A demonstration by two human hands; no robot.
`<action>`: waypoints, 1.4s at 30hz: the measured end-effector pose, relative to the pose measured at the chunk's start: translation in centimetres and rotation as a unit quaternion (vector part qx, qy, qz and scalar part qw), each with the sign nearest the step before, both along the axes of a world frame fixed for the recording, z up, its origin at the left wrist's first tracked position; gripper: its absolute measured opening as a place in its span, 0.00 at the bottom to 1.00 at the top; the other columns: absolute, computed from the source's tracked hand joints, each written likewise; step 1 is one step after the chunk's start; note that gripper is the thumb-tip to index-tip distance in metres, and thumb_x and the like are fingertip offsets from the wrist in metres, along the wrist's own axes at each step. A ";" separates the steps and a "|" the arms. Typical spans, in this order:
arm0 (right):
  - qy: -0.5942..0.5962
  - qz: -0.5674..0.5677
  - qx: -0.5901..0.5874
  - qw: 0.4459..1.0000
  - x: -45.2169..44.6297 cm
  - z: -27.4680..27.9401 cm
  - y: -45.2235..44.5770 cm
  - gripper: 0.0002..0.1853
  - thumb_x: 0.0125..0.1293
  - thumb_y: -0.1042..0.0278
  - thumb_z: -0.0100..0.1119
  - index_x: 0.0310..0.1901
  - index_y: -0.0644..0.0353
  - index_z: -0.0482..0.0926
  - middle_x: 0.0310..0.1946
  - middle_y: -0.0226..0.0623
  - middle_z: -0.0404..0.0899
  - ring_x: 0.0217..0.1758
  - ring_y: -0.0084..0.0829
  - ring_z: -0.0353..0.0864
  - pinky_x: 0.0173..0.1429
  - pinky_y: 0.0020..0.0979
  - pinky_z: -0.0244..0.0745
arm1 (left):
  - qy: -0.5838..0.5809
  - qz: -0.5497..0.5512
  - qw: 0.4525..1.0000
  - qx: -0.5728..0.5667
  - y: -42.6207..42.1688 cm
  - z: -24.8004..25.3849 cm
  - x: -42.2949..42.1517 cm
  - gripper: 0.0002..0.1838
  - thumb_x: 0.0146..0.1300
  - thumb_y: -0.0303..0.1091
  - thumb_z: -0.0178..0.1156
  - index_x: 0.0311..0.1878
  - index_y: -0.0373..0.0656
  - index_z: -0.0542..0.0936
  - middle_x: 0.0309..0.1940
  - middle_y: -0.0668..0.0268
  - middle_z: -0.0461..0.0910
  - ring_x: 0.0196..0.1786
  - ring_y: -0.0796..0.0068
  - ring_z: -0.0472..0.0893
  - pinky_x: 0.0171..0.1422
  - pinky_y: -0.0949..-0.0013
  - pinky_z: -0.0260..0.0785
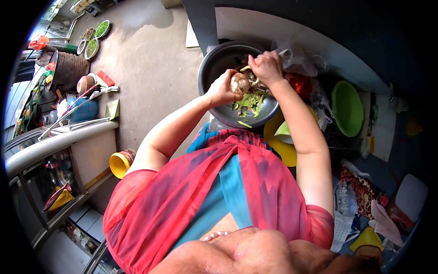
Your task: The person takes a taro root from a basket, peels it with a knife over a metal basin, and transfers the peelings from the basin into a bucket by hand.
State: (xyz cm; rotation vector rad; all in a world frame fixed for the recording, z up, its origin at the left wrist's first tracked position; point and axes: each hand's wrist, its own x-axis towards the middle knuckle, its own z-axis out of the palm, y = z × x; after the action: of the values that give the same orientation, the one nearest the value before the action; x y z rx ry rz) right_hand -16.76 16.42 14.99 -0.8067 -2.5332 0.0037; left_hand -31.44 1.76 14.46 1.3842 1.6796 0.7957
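Note:
My left hand (222, 88) is wrapped round a knobbly brown-and-white root vegetable (240, 84), whose exact kind I cannot make out. Beside it, my right hand (266, 68) is closed, with a pale stalk-like piece (245, 69) sticking out by its thumb. Whether this piece joins the vegetable is unclear. Both hands are over a large dark grey basin (206, 75). Green peelings (248, 104) lie in the near part of the basin, and brown scraps show farther back, partly behind the hands.
Clear plastic bags (306, 63) and a red bag (299, 85) lie right of the basin, near a green basin (347, 108). Under my right forearm is a yellow basin (272, 130). At left stand a yellow bucket (119, 165) and a low counter (68, 142); plant baskets (91, 48) sit farther off.

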 end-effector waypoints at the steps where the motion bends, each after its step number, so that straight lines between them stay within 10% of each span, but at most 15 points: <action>1: -0.033 -0.026 -0.011 0.999 0.9 -0.8 1.1 0.23 0.65 0.54 0.53 0.15 0.55 0.81 0.18 0.39 0.80 0.28 0.39 0.80 0.46 0.40 0.68 | -0.024 -0.024 0.998 0.053 -0.5 0.3 0.0 0.40 0.41 0.36 0.74 0.60 0.41 0.68 0.50 0.56 0.79 0.55 0.61 0.80 0.61 0.64 0.71; 7: -0.003 -0.108 -0.200 0.974 0.9 0.6 -0.5 0.27 0.68 0.47 0.49 0.21 0.58 0.84 0.22 0.48 0.81 0.29 0.51 0.82 0.41 0.47 0.76 | -0.210 0.024 0.975 -0.075 -0.6 1.6 0.0 0.41 0.45 0.33 0.74 0.63 0.43 0.65 0.52 0.62 0.76 0.55 0.65 0.78 0.62 0.66 0.69; 11: 0.055 -0.115 -0.382 0.916 0.0 1.6 -1.6 0.28 0.69 0.46 0.50 0.22 0.61 0.83 0.21 0.51 0.79 0.29 0.53 0.82 0.37 0.48 0.75 | -0.542 0.059 0.819 -0.180 -0.6 2.1 -0.7 0.41 0.50 0.28 0.72 0.67 0.48 0.61 0.59 0.63 0.69 0.61 0.69 0.73 0.62 0.67 0.69; 22: 0.031 0.075 0.003 0.997 -1.6 5.3 -3.1 0.21 0.65 0.57 0.56 0.16 0.56 0.81 0.18 0.33 0.80 0.27 0.35 0.79 0.44 0.39 0.68 | -0.406 0.033 0.906 -0.114 0.4 1.0 -0.3 0.47 0.43 0.27 0.76 0.67 0.47 0.61 0.50 0.62 0.74 0.49 0.72 0.78 0.45 0.69 0.78; 30: -0.016 -0.050 -0.004 0.999 2.3 1.8 1.5 0.22 0.65 0.58 0.56 0.14 0.56 0.79 0.18 0.36 0.80 0.27 0.37 0.79 0.43 0.39 0.68 | -0.309 -0.026 0.949 -0.053 -0.8 5.7 -0.6 0.43 0.40 0.27 0.74 0.64 0.47 0.66 0.50 0.65 0.75 0.50 0.74 0.77 0.50 0.71 0.75; 36: 0.062 0.060 0.016 0.996 -1.0 6.6 -3.7 0.20 0.64 0.61 0.58 0.13 0.55 0.78 0.16 0.32 0.78 0.25 0.34 0.78 0.41 0.38 0.68 | -0.146 -0.005 0.989 0.016 0.2 3.4 -0.8 0.44 0.39 0.29 0.76 0.63 0.44 0.66 0.51 0.64 0.76 0.54 0.72 0.76 0.60 0.69 0.70; 42: -0.030 -0.037 0.053 0.997 2.5 2.1 0.4 0.21 0.64 0.59 0.57 0.13 0.53 0.79 0.17 0.31 0.80 0.25 0.32 0.79 0.41 0.38 0.68 | -0.253 -0.037 0.967 -0.002 -1.4 3.6 -0.3 0.44 0.39 0.29 0.76 0.63 0.43 0.66 0.53 0.64 0.75 0.56 0.71 0.75 0.64 0.69 0.67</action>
State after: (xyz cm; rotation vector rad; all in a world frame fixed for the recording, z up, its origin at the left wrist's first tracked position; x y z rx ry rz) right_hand -14.29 16.79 17.07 -0.8695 -2.5346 -0.1799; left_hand -31.76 0.37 18.10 1.1119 1.2250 1.0016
